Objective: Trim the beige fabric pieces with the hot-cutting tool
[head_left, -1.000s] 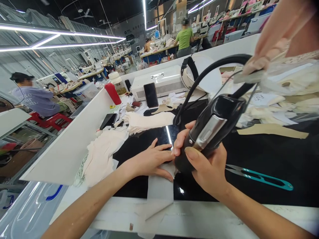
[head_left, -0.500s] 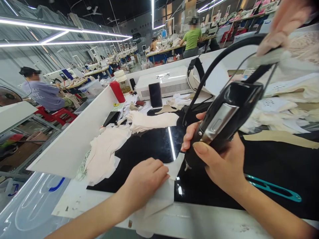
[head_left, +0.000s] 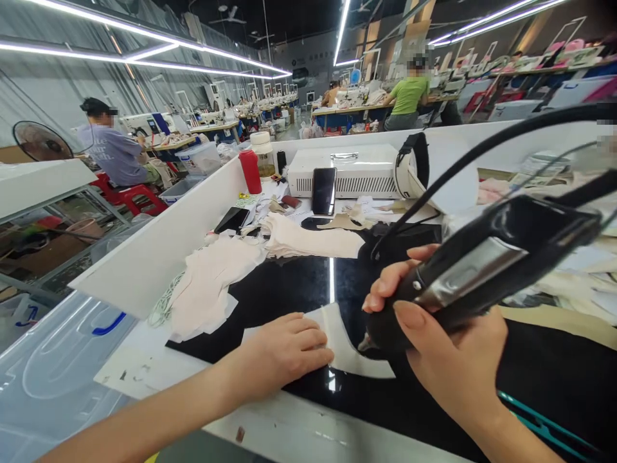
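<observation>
My right hand (head_left: 448,354) is wrapped round a black corded hand tool (head_left: 482,270) with a silver lever on its side. The tool leans up to the right, its small pointed metal tip (head_left: 366,344) low beside the curved edge of a white fabric piece (head_left: 354,350). My left hand (head_left: 289,347) lies on that piece with fingers stretched out, pressing it onto the glossy black table surface (head_left: 289,283). Part of the fabric is hidden under this hand. From the tool's rear a thick black cord (head_left: 482,154) arcs over the table.
Pale fabric stacks (head_left: 207,276) lie beyond my left hand. A phone (head_left: 324,191) leans against a white vented box (head_left: 347,170). To the right are a teal-handled tool (head_left: 544,424) and a beige piece (head_left: 563,321). A low white wall (head_left: 154,238) borders the table; people work beyond.
The fabric piece has come up from the table's front edge and now lies spread on the black surface. My left hand has flattened onto it. The tool now tilts further right, and the view has shifted.
</observation>
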Demonstrator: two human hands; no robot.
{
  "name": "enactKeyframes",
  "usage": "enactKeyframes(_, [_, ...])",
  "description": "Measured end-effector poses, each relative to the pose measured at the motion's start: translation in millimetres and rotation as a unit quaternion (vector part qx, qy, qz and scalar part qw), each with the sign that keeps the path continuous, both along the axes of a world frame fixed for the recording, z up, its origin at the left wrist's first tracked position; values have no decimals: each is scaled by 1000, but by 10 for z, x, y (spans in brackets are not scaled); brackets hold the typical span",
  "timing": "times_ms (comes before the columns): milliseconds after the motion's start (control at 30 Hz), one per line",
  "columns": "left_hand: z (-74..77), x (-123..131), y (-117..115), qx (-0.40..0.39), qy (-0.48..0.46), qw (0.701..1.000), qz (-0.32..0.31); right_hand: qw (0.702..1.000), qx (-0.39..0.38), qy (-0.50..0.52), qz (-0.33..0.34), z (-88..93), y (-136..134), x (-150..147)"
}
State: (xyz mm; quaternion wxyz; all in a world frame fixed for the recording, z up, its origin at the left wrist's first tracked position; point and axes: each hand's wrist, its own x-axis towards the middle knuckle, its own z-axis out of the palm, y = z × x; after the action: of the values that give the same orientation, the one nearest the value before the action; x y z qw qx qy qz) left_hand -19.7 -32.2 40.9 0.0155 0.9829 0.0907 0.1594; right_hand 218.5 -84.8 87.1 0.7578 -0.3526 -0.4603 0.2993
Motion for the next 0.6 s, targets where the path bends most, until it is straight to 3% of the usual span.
enactKeyframes(133, [-28,34,112,-31,-39,999,16,1000,11,-2,27,-15,-53,31])
enactKeyframes(300, [-64,284,314,-62,-26,997,40,1000,-4,6,15,0,-173,54])
enactKeyframes(433, [-158,470,440,-81,-3,997,19,1000,-21,18,14,15,-271,46])
enactKeyframes(600, [-256,495,485,-75,-14,997,-19,998,-42,19,36,1,-345,106])
